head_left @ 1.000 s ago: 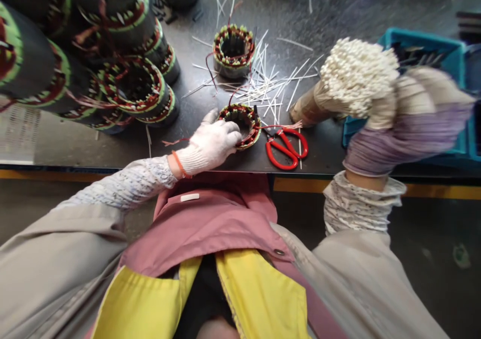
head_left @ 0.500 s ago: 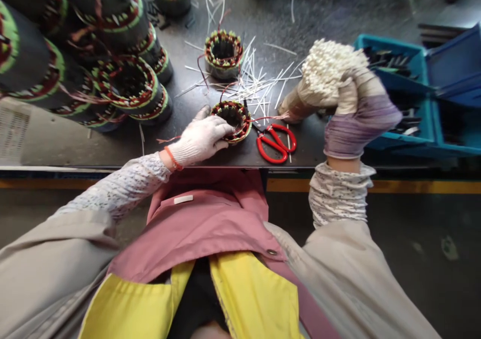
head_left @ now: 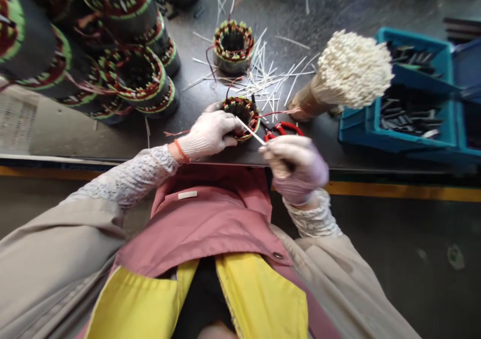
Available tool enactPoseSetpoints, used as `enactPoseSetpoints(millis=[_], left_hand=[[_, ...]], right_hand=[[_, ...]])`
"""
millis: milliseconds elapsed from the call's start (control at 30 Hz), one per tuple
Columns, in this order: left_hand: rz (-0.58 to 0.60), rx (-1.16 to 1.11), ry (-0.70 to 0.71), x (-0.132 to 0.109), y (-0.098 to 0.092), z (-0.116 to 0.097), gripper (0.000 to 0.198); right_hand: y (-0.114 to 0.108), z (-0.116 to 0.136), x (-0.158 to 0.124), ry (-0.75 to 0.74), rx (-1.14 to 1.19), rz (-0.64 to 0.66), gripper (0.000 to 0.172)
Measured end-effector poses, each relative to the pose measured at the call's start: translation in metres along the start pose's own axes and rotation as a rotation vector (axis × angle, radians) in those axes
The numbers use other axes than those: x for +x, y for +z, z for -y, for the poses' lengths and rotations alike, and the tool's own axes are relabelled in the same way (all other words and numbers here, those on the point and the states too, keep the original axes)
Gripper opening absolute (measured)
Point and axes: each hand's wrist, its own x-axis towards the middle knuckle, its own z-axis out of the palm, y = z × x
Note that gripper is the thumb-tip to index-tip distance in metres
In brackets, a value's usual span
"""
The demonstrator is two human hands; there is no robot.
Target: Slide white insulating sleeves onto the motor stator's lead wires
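Observation:
My left hand (head_left: 210, 132), in a white knit glove, grips a small wound motor stator (head_left: 250, 112) at the table's front edge, with its fingers around the near side. My right hand (head_left: 296, 166), in a purple-stained glove, pinches a thin white strip (head_left: 250, 131) whose tip reaches the stator's rim. Beyond that hand lie red-handled scissors (head_left: 283, 129), partly hidden by it. A thick bundle of white strips (head_left: 349, 68), wrapped in tan paper at its base, rests to the right. Another wound stator (head_left: 233, 46) stands among loose white strips (head_left: 274, 78).
Several large wound stators (head_left: 135, 76) are stacked on their sides at the upper left. A blue crate (head_left: 398, 133) holding dark metal parts stands at the right. The dark workbench (head_left: 319, 8) ends in a front edge (head_left: 67, 162) near my body.
My right hand has left the white bundle and moved down-left, now pinching a single strip at the stator. The bundle stands free, and the left hand still holds the stator.

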Motion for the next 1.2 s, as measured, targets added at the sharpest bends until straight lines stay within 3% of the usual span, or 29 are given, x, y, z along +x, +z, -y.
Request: enactPoseSetpoints(millis=[100,133,267,467,800,933,1100,1200], left_hand=[[-0.001,0.070,0.000,-0.004,-0.001,-0.004,0.027],[0.005,0.119,0.009,-0.006,-0.002,-0.006,0.030],[0.067,0.229,0.048,-0.007,-0.003,-0.006,0.039],[0.006,0.054,-0.017,-0.002,-0.001,0.001,0.054],[-0.013,0.038,-0.019,-0.002,0.002,0.003,0.044],[-0.026,-0.027,-0.030,0.000,0.005,0.001,0.046],[-0.212,-0.279,-0.159,-0.006,0.020,-0.002,0.057],[-0.323,-0.251,-0.118,-0.010,0.029,-0.001,0.031]], right_hand=[[0.023,0.004,-0.015,-0.196,0.152,0.194,0.005],[0.023,0.003,-0.021,-0.218,0.176,0.205,0.007],[0.008,0.002,-0.051,-0.105,0.188,0.078,0.019],[0.015,0.010,-0.080,0.087,0.384,0.112,0.016],[0.029,0.006,-0.082,0.110,0.356,0.117,0.016],[0.050,-0.008,-0.069,0.077,0.338,0.058,0.015],[0.084,-0.030,-0.032,0.093,0.356,-0.192,0.011],[0.082,-0.026,-0.020,0.170,0.372,-0.216,0.007]])
